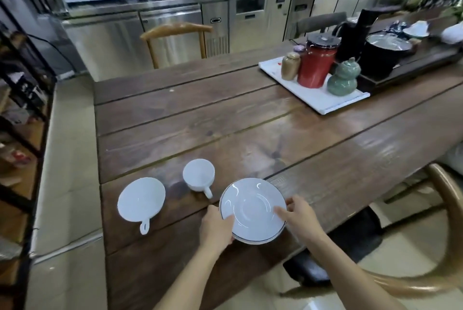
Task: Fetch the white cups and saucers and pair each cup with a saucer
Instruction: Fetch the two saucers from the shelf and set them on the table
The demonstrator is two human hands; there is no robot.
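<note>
Two white cups stand on the dark wooden table [250, 134] near its front left corner. The left cup [141, 200] is wide, with its handle pointing toward me. The smaller cup [199, 175] stands to its right, handle also toward me. A white saucer [253, 209] with a thin dark rim is just right of the cups, over the table's near edge. It may be a stack of two. My left hand [216, 228] grips its left rim and my right hand [300, 217] grips its right rim.
A white tray [315, 101] at the back right carries a red canister [317, 64], a brown jar [290, 65] and a green gourd jar [342, 78]. Behind it sit a dark tea tray, a kettle and a pot [385, 54]. Wooden chairs stand at the far side [175, 31] and at my right [446, 234].
</note>
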